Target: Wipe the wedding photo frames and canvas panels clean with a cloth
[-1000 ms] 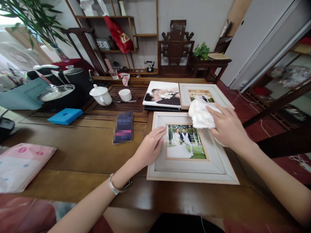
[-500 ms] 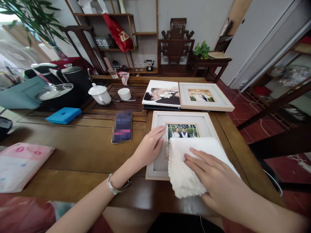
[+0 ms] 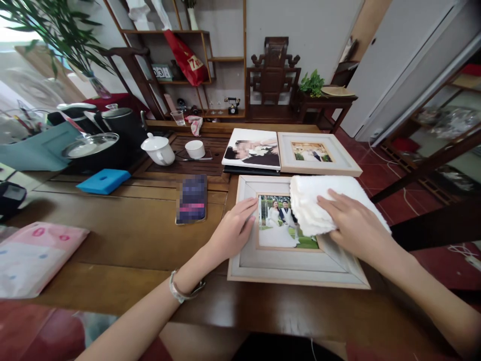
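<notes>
A pale-framed photo frame (image 3: 289, 263) with a wedding picture lies flat on the wooden table (image 3: 131, 235) in front of me. My left hand (image 3: 233, 229) rests flat on the frame's left border, fingers stretched out. My right hand (image 3: 353, 225) presses a folded white cloth (image 3: 315, 200) onto the frame's upper right part, fingers spread over the cloth. The cloth covers the picture's right corner and the frame's right border.
A second photo frame (image 3: 319, 156) and a photo canvas (image 3: 251, 150) lie behind. A phone (image 3: 191, 199) sits left of the frame. Farther left are a blue box (image 3: 104, 180), white teapot (image 3: 158, 149), cup (image 3: 195, 148), kettles and a pink packet (image 3: 33, 255).
My right hand swept the white cloth from the frame's top right down over its lower part, then back up to the upper right. My left hand stayed on the left border.
</notes>
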`<state>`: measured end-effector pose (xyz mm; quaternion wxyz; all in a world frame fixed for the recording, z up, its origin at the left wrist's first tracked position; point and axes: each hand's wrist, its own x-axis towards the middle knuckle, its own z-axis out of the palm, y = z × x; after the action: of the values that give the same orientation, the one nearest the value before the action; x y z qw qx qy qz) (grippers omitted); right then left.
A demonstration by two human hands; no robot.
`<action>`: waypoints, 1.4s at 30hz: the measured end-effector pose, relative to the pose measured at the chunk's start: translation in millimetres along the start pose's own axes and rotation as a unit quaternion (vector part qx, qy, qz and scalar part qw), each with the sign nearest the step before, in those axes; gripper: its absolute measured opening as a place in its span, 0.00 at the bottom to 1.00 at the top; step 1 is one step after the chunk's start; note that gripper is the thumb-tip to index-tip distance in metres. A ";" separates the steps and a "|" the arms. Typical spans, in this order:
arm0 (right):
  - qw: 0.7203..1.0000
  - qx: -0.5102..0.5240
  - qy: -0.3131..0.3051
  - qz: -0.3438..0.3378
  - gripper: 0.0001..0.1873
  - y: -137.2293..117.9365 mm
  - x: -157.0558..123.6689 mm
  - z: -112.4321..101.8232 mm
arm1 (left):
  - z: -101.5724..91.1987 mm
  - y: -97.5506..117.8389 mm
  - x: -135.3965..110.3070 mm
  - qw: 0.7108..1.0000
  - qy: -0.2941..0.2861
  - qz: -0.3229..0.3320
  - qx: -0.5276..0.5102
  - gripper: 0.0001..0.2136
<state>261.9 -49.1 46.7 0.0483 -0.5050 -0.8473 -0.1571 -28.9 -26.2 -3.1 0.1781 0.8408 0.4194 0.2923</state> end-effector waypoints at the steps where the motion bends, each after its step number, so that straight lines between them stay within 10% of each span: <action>1: 1.000 0.002 -0.007 -0.005 0.30 -7.1 -7.0 -5.5 | 0.2 -0.1 0.0 1.000 0.001 0.000 -0.001 0.19; 8: 0.983 0.158 -0.045 -0.084 0.32 -64.0 -41.3 -41.5 | 0.0 0.5 0.5 1.000 -0.005 -0.006 0.004 0.19; 18: 0.987 0.160 -0.009 -0.028 0.32 -0.8 -8.1 5.0 | 1.4 0.2 -0.4 1.000 0.008 0.000 0.013 0.18; 26: 0.984 0.164 -0.026 -0.061 0.37 -55.0 -61.4 -40.4 | 1.1 1.6 0.0 1.000 0.002 -0.003 0.012 0.19; 34: 0.977 0.209 -0.004 -0.045 0.37 -60.3 -20.3 -0.5 | 0.8 1.8 1.1 1.000 0.008 0.004 0.013 0.18; 42: 0.982 0.163 -0.089 -0.043 0.18 -111.7 9.3 -54.2 | 5.9 -2.0 2.3 1.000 0.027 0.001 0.006 0.18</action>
<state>155.9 -107.6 76.0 0.0477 -0.4658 -0.8832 0.0270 -25.3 -23.5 -7.9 0.1612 0.8340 0.4253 0.3122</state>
